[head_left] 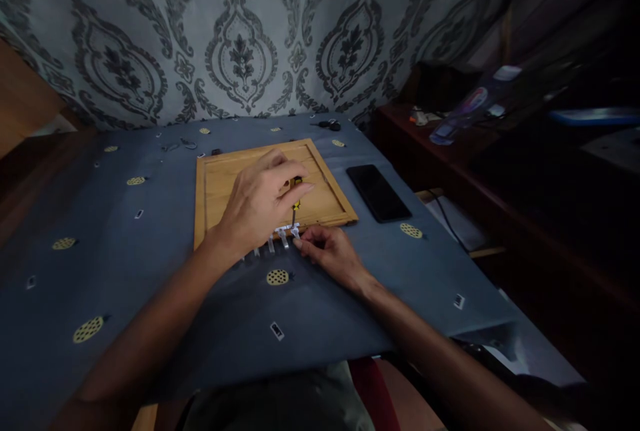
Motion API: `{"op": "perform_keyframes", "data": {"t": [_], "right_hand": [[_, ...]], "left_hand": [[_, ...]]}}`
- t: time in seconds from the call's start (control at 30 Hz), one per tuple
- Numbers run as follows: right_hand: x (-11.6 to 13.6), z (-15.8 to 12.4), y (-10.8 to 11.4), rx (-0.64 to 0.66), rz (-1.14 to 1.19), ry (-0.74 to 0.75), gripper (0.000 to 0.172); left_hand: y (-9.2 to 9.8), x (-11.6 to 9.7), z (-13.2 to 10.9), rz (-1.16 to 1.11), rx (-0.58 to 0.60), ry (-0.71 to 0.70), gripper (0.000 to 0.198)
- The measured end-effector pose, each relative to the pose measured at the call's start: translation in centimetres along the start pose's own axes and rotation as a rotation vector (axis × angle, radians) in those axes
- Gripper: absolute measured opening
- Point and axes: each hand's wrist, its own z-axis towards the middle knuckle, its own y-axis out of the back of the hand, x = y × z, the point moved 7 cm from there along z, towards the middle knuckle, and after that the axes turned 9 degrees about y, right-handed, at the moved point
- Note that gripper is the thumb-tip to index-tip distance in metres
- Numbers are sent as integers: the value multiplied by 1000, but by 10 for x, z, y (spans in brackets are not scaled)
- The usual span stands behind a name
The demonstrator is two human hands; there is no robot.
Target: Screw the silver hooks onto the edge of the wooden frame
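Observation:
My left hand [263, 197] is closed around the handle of a yellow-and-black screwdriver [298, 204], which stands almost upright with its tip pointing down. The tip meets a small, pale, see-through piece [295, 232] at the near edge of a framed wooden board [327, 187]. Thumb and fingers of my right hand [335, 257] pinch that piece from the right. Several similar pieces [284, 237] line the same edge to the left, partly behind my left hand. The board lies flat, its middle covered by my left hand.
A black phone [379, 193] lies right of the board on the blue patterned tablecloth [165, 277]. Behind the board is a small dark object [330, 125], perhaps keys. On the dark side furniture to the right, a plastic bottle [465, 111] appears tilted. A patterned curtain [295, 24] hangs at the back.

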Motion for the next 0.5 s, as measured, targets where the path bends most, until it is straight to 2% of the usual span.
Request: {"op": "perform_keyframes", "data": {"t": [0.1, 0.3, 0.5], "right_hand": [[1, 0, 0, 7, -13, 9, 28], [2, 0, 0, 11, -1, 14, 30], [1, 0, -1, 9, 6, 5, 32]], "left_hand": [[1, -2, -1, 7, -36, -31, 5], [1, -4, -1, 9, 0, -29, 15], [-2, 0, 0, 44, 15, 3, 6]]}}
